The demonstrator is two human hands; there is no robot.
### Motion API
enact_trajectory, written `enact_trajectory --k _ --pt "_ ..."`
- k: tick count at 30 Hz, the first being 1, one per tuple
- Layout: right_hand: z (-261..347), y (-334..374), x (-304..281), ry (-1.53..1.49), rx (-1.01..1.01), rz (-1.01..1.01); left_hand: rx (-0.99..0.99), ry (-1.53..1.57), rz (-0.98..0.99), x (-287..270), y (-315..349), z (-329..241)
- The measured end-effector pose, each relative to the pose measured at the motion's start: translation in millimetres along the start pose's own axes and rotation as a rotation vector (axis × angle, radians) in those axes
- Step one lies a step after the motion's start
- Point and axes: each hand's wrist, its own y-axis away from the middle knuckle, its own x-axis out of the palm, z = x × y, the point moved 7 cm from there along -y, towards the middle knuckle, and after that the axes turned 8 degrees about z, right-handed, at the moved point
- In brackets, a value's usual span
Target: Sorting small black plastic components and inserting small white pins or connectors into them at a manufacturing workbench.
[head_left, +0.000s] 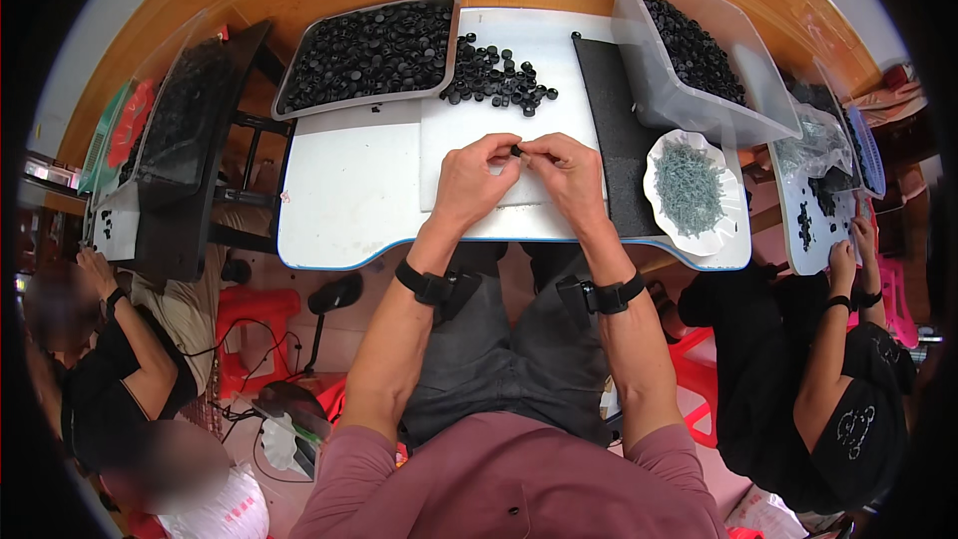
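Over the front part of the white table (349, 202), my left hand (475, 176) and my right hand (566, 174) meet at the fingertips. Both pinch one small black round part (516, 151), probably a cap like those on the table; the fingers cover most of it. Beyond my hands lies a loose heap of black caps (504, 80) on a white sheet (449, 130). Right of my right hand, a fluted white dish (733, 202) holds many thin grey-green pieces (689, 188), too small to name.
A metal tray (369, 100) full of black caps stands at the back left. To the right are a black mat (621, 130) and a clear plastic bin (689, 105) with black parts. Co-workers sit at tables on both sides, one on the left (130, 359), another on the right (838, 369).
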Motion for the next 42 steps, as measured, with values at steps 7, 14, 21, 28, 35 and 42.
enact_trajectory --k 7,14,21,28,35,42 --pt "9 -1 -2 0.032 -0.126 0.037 -0.185 0.262 0.100 1 -4 8" --pt "8 -4 -2 0.003 -0.158 0.106 -0.144 0.212 0.032 -2 -4 6" --pt "7 7 -14 0.059 -0.069 -0.109 -0.066 0.106 0.012 5 0 1" --pt "12 6 -16 0.042 -0.033 -0.146 -0.052 0.139 -0.045 2 3 -1" --pt "0 6 -19 0.062 -0.042 -0.157 -0.043 0.234 -0.014 -30 -22 5" --pt "8 5 -20 0.040 -0.046 -0.183 0.240 -0.434 -0.418 -155 -73 -48"
